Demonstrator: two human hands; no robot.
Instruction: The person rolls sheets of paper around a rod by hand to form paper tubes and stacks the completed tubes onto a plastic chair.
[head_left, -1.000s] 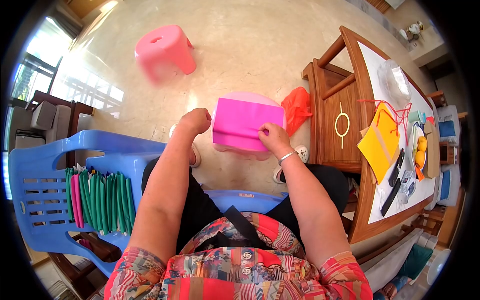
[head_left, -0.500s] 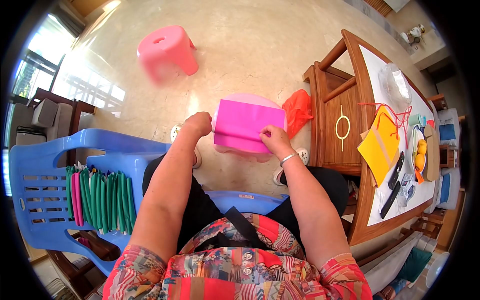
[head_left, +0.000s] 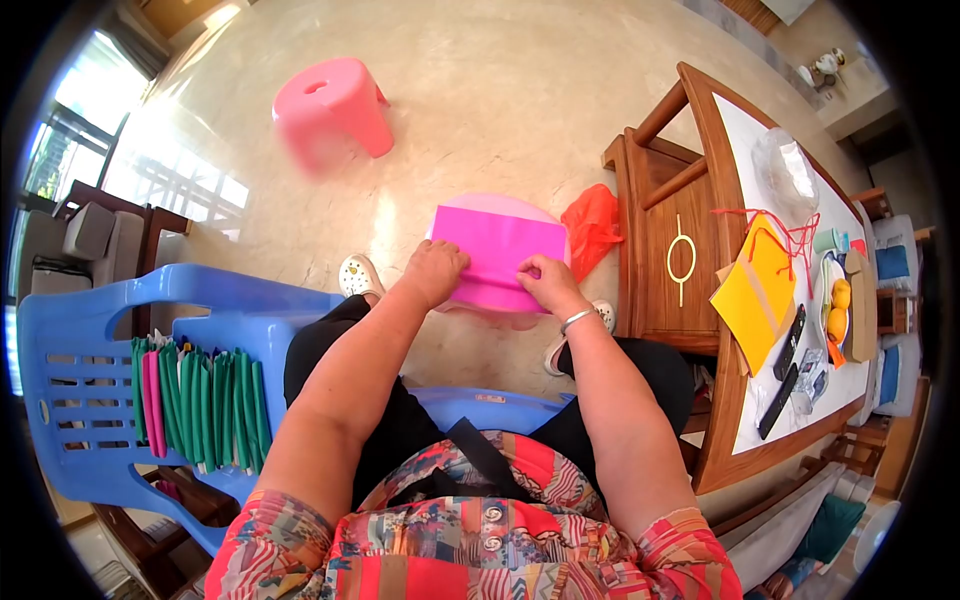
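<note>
Two bare hands, forearms extended forward and roughly parallel, sit apart over one flat magenta rectangular sheet (head_left: pixel 495 240), material unclear, on the seat of a round pale-pink stool (head_left: pixel 520 206). Left hand (head_left: pixel 437 272): palm down, fingers laid over the sheet's left edge; cannot tell whether it grips. Right hand (head_left: pixel 550 285): fingers curled, thumb near the index fingertip, at the sheet's near right corner; pinch not confirmed. Sheet leaves the seat's far edge exposed. Polished beige floor (head_left: pixel 480 110) beneath; translucent red plastic bag (head_left: pixel 592 232) just right of the seat's edge. Farther off, left: pink plastic stool (head_left: pixel 335 105). Right: brown wooden table (head_left: pixel 712 440) with white top, yellow flat rectangular packet (head_left: pixel 755 290) overlapping its left edge. Left: blue plastic chair (head_left: pixel 110 292) bearing a row of green and pink folded pieces (head_left: pixel 205 400).
</note>
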